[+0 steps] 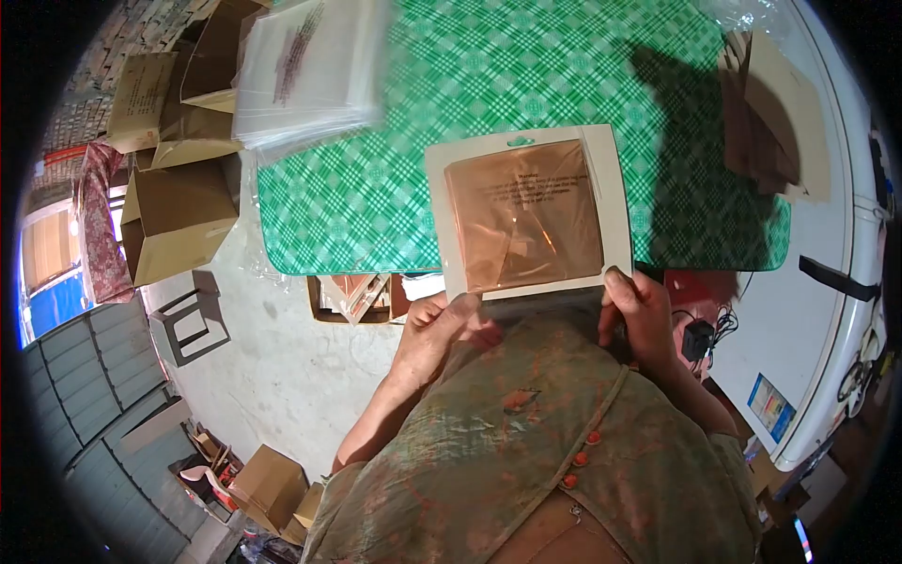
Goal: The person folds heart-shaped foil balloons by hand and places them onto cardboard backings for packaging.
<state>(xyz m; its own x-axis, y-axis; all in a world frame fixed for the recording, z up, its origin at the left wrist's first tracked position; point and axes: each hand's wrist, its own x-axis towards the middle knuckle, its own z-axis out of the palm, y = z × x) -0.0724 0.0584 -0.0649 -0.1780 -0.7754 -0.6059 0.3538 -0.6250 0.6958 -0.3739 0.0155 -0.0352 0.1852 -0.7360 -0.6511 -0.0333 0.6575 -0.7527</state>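
A flat cardboard hang card (pixel 438 202) is held up at the table's near edge, its hang slot at the top. In its middle shows a shiny copper-brown plastic bag (pixel 526 221) with a printed warning text. My left hand (pixel 437 329) is closed on the card's lower left corner, thumb on the front. My right hand (pixel 644 310) pinches the lower right corner between thumb and fingers. The fingers behind the card are partly hidden.
A green checked tablecloth (pixel 526 66) covers the table. A stack of clear plastic bags (pixel 315 85) lies at its far left, and brown card pieces (pixel 775 122) at the right. Open cardboard boxes (pixel 178 211) stand left. A box of flat pieces (pixel 352 301) sits below the table edge.
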